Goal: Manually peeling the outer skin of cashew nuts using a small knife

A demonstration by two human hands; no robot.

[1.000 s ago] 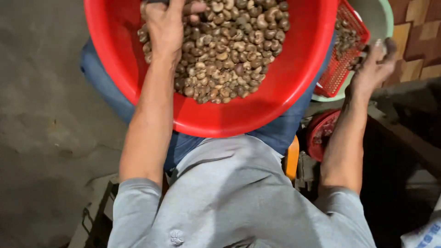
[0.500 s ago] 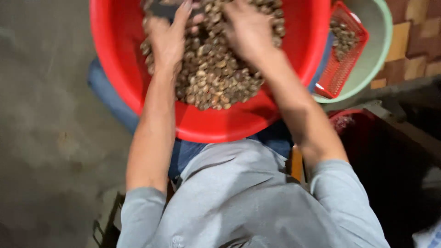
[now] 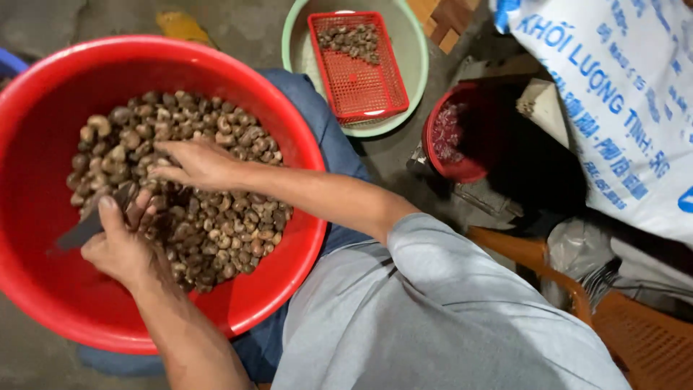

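A big red basin (image 3: 43, 289) rests on my lap, holding a heap of brown nuts (image 3: 216, 224). My left hand (image 3: 119, 249) sits at the near side of the heap, shut on a dark flat blade (image 3: 83, 230) that points toward the basin's left wall. My right hand (image 3: 195, 165) lies on top of the nuts in the middle of the basin, with its fingers stretched out and touching them. I cannot see a nut pinched between its fingers.
Beyond the basin a pale green bowl (image 3: 411, 65) holds a red mesh basket (image 3: 357, 72) with some nuts. A small red bucket (image 3: 451, 141) with reddish scraps stands to the right, next to a white printed sack (image 3: 621, 94). An orange plastic chair (image 3: 621, 325) is at lower right.
My right hand came from the red mesh basket into the basin and now lies on the nuts. The left hand stayed in the basin with the blade. The view swung right.
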